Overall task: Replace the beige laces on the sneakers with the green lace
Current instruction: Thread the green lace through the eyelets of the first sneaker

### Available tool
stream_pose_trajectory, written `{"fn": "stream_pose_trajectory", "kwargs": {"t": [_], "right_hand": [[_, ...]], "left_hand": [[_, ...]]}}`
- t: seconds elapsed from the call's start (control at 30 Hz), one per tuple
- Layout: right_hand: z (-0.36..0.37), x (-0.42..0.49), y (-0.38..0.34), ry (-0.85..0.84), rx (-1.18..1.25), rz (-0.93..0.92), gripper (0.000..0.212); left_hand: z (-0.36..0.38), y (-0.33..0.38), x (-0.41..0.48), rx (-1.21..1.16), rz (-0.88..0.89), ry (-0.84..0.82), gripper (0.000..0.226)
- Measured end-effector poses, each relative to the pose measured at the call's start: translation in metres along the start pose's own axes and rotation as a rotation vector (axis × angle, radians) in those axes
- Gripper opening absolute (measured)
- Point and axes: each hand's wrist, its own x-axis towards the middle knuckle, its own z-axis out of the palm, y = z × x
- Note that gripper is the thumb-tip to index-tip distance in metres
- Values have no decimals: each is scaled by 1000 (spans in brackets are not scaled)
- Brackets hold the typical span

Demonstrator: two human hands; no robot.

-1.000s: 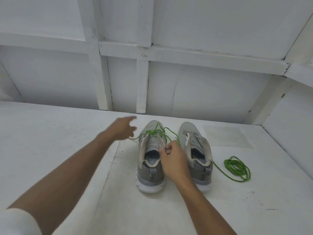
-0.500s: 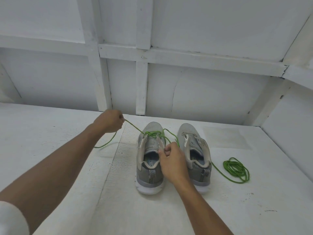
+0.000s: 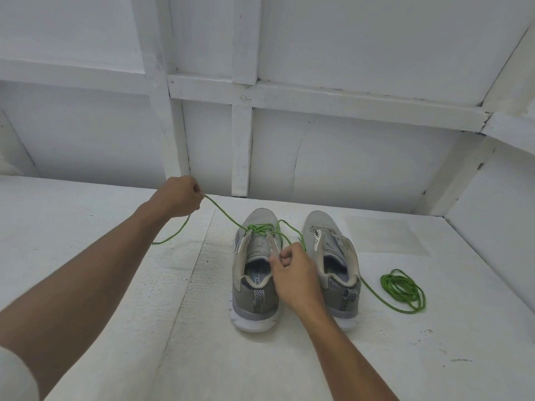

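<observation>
In the head view we see two grey sneakers standing side by side on the white tabletop (image 3: pixel 115 256), heels toward us and toes toward the white panelled wall (image 3: pixel 362 157). The left arm stretches forward and up from the lower left corner, a bit of pale sleeve (image 3: pixel 14 371) at its near end, almost straight. The left hand (image 3: pixel 181 196) is raised above the tabletop, beyond and to the left of the shoes, its fingers curled into a fist that grips the green lace (image 3: pixel 224 214). From that fist one strand runs taut, down and to the right, to the front eyelets of the left sneaker (image 3: pixel 254 285), where the lace crosses itself in a small tangle. A looser tail drops from under the fist and curves down to the tabletop on the left. The right arm comes in from the bottom edge, bent at the wrist. The right hand (image 3: pixel 295 273) sits low between the two shoes, knuckles toward us, thumb and curled fingers pinching another green strand just beside the left sneaker's right eyelet flap. The right sneaker (image 3: pixel 335 256) stands just right of that hand, its tongue open. Farther right a coil (image 3: pixel 402 292) of green lace lies on the tabletop. One strand leads from it to that shoe's outer side, and we cannot tell where it goes after that.
</observation>
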Motion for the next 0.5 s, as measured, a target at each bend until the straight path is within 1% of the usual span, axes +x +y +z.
{"fn": "stream_pose_trajectory", "kwargs": {"t": [0.07, 0.17, 0.23, 0.33, 0.43, 0.5], "right_hand": [[-6, 4, -6, -44, -7, 14, 25], [-13, 22, -18, -88, -91, 11, 31], [-16, 37, -29, -141, -125, 36, 32], [-16, 56, -39, -238, -199, 53, 36], [-11, 69, -41, -290, -236, 67, 38], [-10, 72, -40, -310, -238, 91, 33]], "left_hand": [[-1, 5, -2, 31, -34, -15, 24], [1, 15, -6, 98, -7, -123, 31], [4, 22, -9, 62, 40, -197, 34], [14, 36, -15, -95, 116, -310, 23], [27, 52, -20, -281, 147, -286, 5], [35, 59, -19, -293, 185, -177, 10]]}}
